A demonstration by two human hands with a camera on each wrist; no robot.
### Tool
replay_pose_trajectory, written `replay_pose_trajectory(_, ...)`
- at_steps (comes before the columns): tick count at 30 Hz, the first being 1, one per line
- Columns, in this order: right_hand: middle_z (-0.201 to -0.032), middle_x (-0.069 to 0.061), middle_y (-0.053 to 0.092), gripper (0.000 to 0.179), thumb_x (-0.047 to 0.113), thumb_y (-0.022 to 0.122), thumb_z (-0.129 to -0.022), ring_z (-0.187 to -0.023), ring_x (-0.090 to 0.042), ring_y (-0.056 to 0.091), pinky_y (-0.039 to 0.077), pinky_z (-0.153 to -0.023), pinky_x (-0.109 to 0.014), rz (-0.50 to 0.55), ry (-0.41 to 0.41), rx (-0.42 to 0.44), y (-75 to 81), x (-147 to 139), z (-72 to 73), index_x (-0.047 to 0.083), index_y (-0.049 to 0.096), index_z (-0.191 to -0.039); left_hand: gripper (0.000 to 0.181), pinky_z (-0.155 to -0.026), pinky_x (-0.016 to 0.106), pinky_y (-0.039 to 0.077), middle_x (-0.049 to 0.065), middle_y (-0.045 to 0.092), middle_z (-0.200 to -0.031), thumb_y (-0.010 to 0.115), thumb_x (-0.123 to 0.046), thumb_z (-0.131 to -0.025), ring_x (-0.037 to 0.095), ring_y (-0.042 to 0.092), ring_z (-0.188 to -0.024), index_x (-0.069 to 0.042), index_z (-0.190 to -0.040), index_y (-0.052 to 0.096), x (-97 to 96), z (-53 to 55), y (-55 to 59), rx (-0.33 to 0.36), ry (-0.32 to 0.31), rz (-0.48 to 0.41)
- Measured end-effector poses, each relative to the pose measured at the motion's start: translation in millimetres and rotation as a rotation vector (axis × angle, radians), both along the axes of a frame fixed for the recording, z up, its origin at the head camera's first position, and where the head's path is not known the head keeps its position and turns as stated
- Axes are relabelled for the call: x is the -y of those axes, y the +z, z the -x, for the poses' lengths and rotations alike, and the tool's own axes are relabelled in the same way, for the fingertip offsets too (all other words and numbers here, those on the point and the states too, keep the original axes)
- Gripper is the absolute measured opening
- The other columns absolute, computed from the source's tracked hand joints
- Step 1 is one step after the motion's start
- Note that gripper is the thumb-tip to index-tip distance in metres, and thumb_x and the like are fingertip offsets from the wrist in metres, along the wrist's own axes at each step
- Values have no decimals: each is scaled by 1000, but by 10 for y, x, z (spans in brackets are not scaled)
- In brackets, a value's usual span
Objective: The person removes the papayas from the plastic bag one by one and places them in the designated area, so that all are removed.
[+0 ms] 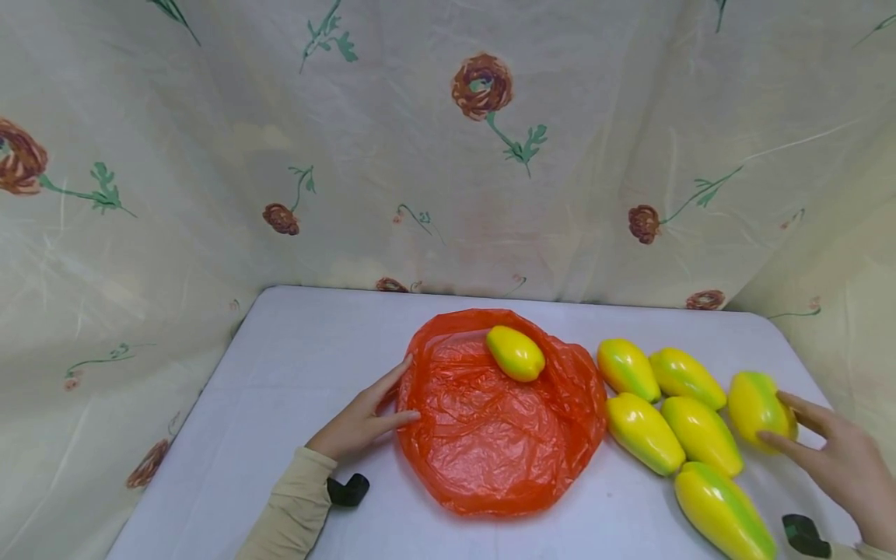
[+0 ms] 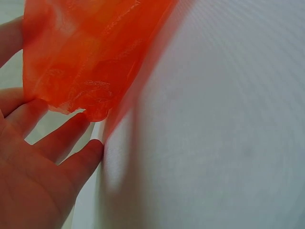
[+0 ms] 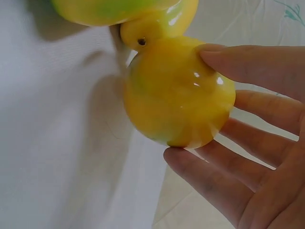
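My left hand (image 1: 357,424) is at the left rim of a red plastic bag (image 1: 483,435), its spread, fairly straight fingers touching the rim. In the left wrist view the thin red plastic (image 2: 86,57) overlaps some fingertips, while the lowest finger is clear of it. The bag's mouth gapes upward, and one glossy mango-like yellow-green fruit (image 1: 516,354) rests at its far side. At the right, my right hand (image 1: 840,459) grips another such fruit (image 1: 756,408) between thumb and fingers. From the right wrist, the gripped fruit (image 3: 178,93) appears end-on, overlapping its neighbour (image 3: 152,28).
Several more yellow-green fruits (image 1: 700,435) lie clustered between the bag and my right hand. The nearest one (image 1: 724,509) reaches the frame's bottom edge. Everything stands on a white-covered table (image 1: 294,350), with a flower-patterned curtain (image 1: 392,117) behind and at both sides.
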State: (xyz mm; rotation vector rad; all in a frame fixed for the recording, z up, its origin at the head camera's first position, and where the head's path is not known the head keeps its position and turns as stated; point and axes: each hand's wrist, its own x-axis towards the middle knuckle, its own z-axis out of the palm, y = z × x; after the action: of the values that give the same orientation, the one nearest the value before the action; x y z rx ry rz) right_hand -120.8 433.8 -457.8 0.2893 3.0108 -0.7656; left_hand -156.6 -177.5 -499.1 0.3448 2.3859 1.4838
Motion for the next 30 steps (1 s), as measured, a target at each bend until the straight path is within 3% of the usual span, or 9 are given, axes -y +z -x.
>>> replay_pose_trajectory(11, -146, -50, 30, 88, 43, 67, -100, -124, -66, 31, 38, -91, -86, -5, 31, 86, -27, -14, -6, -16, 28, -152, 86, -127, 59, 27, -9, 24, -172, 75, -37, -95, 25, 21, -162, -48, -162, 22, 0, 14, -35, 5, 8, -1)
replay_pose_trajectory(30, -147, -50, 29, 93, 48, 68, -98, -125, -65, 28, 38, -92, -85, 5, -7, 105, -31, -17, -9, -15, 26, -153, 86, -127, 58, 27, -10, 25, -172, 75, -36, -95, 24, 22, -161, -47, -162, 22, 4, 6, -25, 3, 0, -12)
